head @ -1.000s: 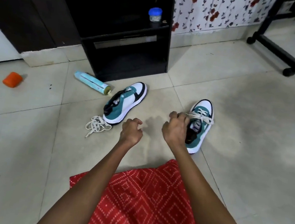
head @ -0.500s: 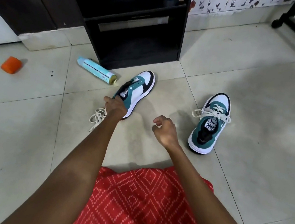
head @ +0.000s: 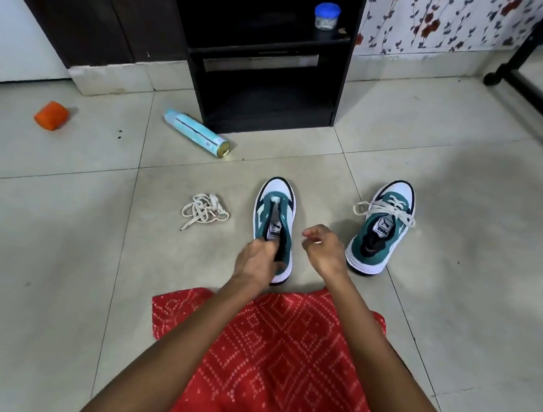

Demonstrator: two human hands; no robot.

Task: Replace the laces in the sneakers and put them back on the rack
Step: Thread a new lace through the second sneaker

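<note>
Head view: left hand (head: 258,262) grips the heel collar of the unlaced sneaker (head: 275,206), whose toe points to 12 o'clock, toward the rack (head: 267,58). Right hand (head: 324,253) hovers at its 3 o'clock, fingers loosely curled, holding nothing. Laced sneaker (head: 381,233) stands farther out at 3 o'clock; the loose lace (head: 202,211) lies at 9 o'clock.

- Unlaced low-top sneaker (head: 263,212) was teal, white and black.
- Laced low-top sneaker (head: 360,242) at its 3 o'clock matched it, with cream laces.
- Loose flat lace (head: 202,207) was cream.
- Cloth garment (head: 278,360) was red with white dotted diamonds.
</note>
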